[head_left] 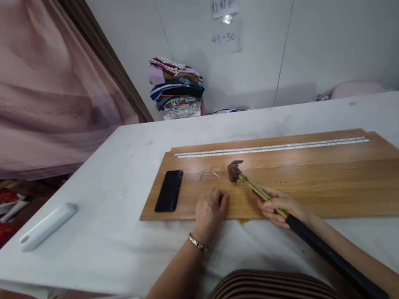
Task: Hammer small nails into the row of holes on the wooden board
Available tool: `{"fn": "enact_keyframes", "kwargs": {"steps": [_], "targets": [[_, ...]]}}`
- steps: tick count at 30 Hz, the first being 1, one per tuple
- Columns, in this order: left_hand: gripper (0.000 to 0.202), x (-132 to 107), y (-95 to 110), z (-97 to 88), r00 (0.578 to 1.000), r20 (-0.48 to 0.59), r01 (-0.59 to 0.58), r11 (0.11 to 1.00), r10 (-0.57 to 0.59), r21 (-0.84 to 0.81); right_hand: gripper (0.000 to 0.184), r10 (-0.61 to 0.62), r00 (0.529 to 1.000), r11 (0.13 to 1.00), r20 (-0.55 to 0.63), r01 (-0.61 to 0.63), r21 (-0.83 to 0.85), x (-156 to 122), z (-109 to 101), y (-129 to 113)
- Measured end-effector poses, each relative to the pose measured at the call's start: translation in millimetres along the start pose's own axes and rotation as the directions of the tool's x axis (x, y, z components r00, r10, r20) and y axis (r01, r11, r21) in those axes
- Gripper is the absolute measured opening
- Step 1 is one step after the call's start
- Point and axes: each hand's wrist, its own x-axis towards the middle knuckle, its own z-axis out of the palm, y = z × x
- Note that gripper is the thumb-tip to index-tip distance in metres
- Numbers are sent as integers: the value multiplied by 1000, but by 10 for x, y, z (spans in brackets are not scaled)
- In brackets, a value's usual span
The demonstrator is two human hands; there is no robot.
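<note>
My right hand (281, 206) is wrapped round the shaft of a claw hammer (256, 190). The hammer's brown head (234, 170) rests on a long wooden board (342, 181), and its black grip runs back along my forearm. My left hand (211, 208) rests on the board's near edge with its fingers curled under, and I cannot make out whether anything is between them. Several loose nails (210, 173) lie just beyond that hand. A short row of small dots (272, 183) marks the board right of the hammer.
A black phone (169, 190) lies on the board's left end. A silvery strip (271, 147) runs along its far edge. A white oblong object (47, 226) lies at the table's (113, 184) left edge. Folded cloths (176, 87) are stacked against the wall.
</note>
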Motion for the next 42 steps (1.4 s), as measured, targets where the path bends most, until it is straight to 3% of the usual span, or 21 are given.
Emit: {"fn": "enact_keyframes", "kwargs": {"steps": [22, 28, 42], "targets": [[27, 4, 5, -17, 1000, 18, 5, 1000, -5, -19, 47, -4, 1000, 1000, -31, 4, 13, 3, 12, -24], [27, 0, 3, -14, 1000, 12, 8, 1000, -8, -26, 33, 0, 999, 1000, -34, 0, -8, 6, 9, -15], [26, -2, -3, 2, 1000, -4, -2, 1000, 2, -16, 28, 7, 1000, 1000, -13, -7, 16, 5, 32, -24]]}}
